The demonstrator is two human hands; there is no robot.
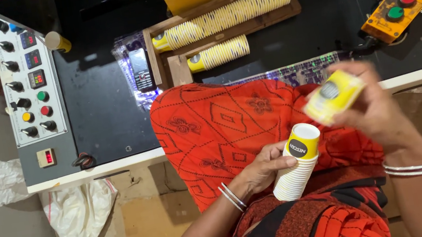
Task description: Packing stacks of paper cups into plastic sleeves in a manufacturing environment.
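Head-camera view, looking down over a lap draped in orange patterned cloth [223,122]: the left hand [262,172] is wrapped around a short nested stack of yellow-and-white paper cups [296,166], fingers curled about its upper part, the stack tilted and resting against the lap. The right hand [376,109] is raised just above and to the right, closed around a single yellow paper cup [333,96], which shows blurred. Thin paper cups like these look very light and easy to crush, with smooth walls that would slip when nested tightly; a soft hold around the side wall below the rolled rim seems the safest place to take them. Silver bangles [412,166] circle both wrists. Beyond the hands, on the dark bench [100,96], long rows of the same cups lie on their sides in a wooden tray [223,18]. A dark mobile phone [140,69] lies beside the tray, a grey control panel with knobs and coloured buttons [28,85] stands at the left, and an orange switch box with red and green buttons [396,10] sits at the right.
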